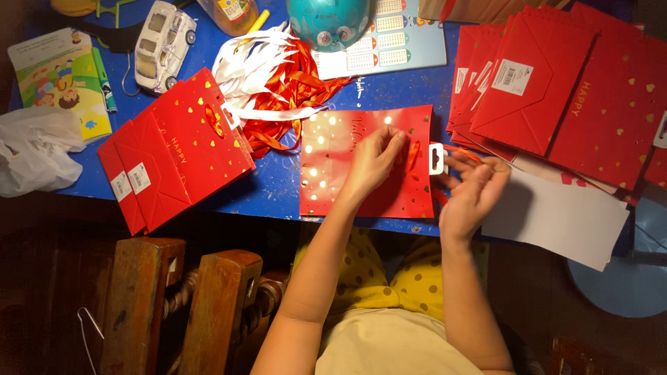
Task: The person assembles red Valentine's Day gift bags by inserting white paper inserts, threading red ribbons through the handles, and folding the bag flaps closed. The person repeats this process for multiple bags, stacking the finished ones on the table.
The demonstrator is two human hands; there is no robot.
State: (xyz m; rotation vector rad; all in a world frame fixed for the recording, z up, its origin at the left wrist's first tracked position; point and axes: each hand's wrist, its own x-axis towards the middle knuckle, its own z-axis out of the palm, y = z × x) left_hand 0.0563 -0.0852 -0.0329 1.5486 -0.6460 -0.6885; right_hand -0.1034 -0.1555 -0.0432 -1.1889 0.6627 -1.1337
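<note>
The left hand presses flat on a red paper bag in the middle of the frame, fingers at its ribbon handle. The right hand pinches a red ribbon at the bag's right edge. Finished-looking bags lie at left. Many flat bags wait at upper right, and loose ribbons sit at the top.

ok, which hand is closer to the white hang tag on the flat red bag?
Right. The right hand sits just beside the white hang tag; the left hand presses the flat red bag farther left.
</note>
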